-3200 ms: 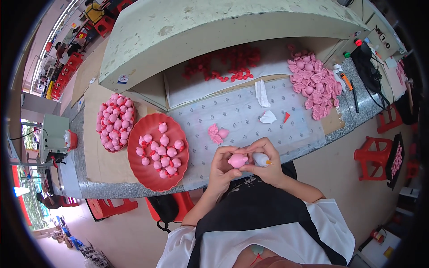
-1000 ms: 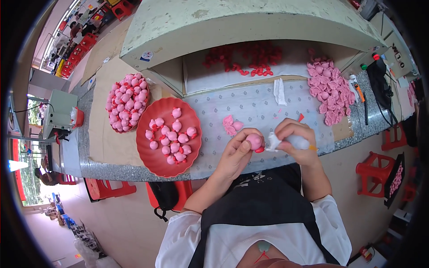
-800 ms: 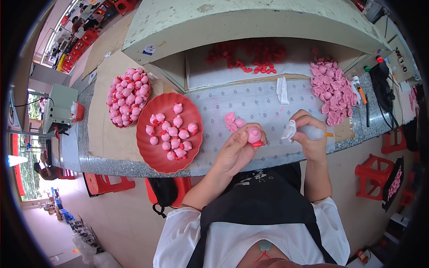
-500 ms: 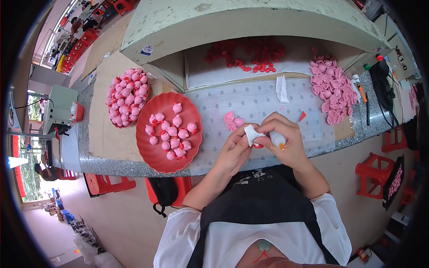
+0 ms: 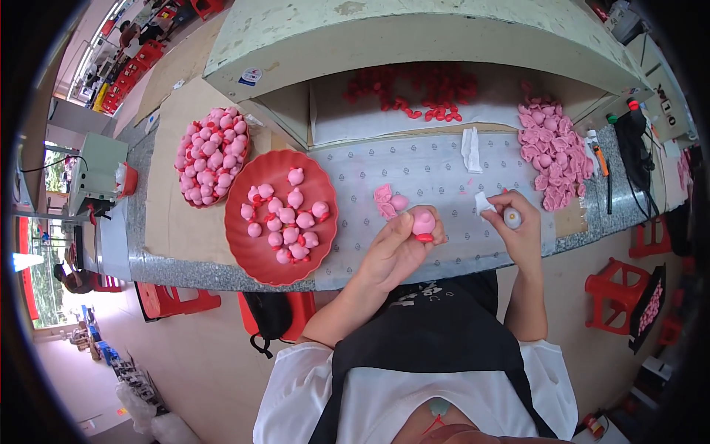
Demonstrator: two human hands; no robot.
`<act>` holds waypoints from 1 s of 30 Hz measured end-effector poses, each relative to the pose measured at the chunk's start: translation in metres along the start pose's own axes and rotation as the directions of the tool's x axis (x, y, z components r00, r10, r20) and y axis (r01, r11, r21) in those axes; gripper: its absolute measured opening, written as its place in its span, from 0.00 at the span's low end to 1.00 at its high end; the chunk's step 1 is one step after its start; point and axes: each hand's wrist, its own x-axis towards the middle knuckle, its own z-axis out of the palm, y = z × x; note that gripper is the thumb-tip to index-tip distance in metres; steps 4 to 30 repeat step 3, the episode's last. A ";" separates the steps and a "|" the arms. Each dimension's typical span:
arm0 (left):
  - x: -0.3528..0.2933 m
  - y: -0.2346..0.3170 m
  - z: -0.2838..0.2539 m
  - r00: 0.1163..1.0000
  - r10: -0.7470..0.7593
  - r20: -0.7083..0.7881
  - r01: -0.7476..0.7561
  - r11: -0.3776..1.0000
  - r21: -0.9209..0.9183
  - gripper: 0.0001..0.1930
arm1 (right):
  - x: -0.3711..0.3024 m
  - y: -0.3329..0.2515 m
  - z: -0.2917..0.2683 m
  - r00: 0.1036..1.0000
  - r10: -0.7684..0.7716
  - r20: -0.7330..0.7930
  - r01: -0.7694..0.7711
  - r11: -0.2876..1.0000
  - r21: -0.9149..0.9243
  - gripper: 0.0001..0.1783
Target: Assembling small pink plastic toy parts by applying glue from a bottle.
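My left hand (image 5: 390, 255) is closed around a round pink piece (image 5: 423, 220) with a small red part (image 5: 424, 237) on its near side. To its right, my right hand (image 5: 524, 235) grips a small whitish squeeze bottle (image 5: 512, 217) with a yellowish tip. The same hand pinches a crumpled white wipe (image 5: 483, 203) between thumb and fingertips. Just beyond my left hand, a ruffled pink piece (image 5: 384, 201) lies on the patterned sheet beside a smooth pink ball (image 5: 399, 202). The two hands are apart, above the sheet.
A red scalloped tray (image 5: 248, 181) with several pink-and-red pieces is at left, near a fuller container (image 5: 194, 203). Ruffled pink pieces (image 5: 549, 155) are piled at right. Red parts (image 5: 436, 92) lie under the pale shelf (image 5: 414, 37). A folded white strip (image 5: 471, 150) rests on the sheet.
My hands have separated. The right has moved right with the bottle and white wipe, off the pink piece. The left has turned, showing the pink ball and red part.
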 end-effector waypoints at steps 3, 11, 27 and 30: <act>0.003 -0.002 -0.001 0.998 0.041 0.041 -0.046 0.991 0.130 0.20 | 0.000 -0.001 -0.004 0.991 -0.132 -0.015 0.132 0.990 0.040 0.11; 0.003 -0.002 -0.001 0.998 0.041 0.041 -0.046 0.991 0.130 0.20 | 0.000 -0.001 -0.004 0.991 -0.132 -0.015 0.132 0.990 0.040 0.11; 0.003 -0.002 -0.001 0.998 0.041 0.041 -0.046 0.991 0.130 0.20 | 0.000 -0.001 -0.004 0.991 -0.132 -0.015 0.132 0.990 0.040 0.11; 0.003 -0.002 -0.001 0.998 0.041 0.041 -0.046 0.991 0.130 0.20 | 0.000 -0.001 -0.004 0.991 -0.132 -0.015 0.132 0.990 0.040 0.11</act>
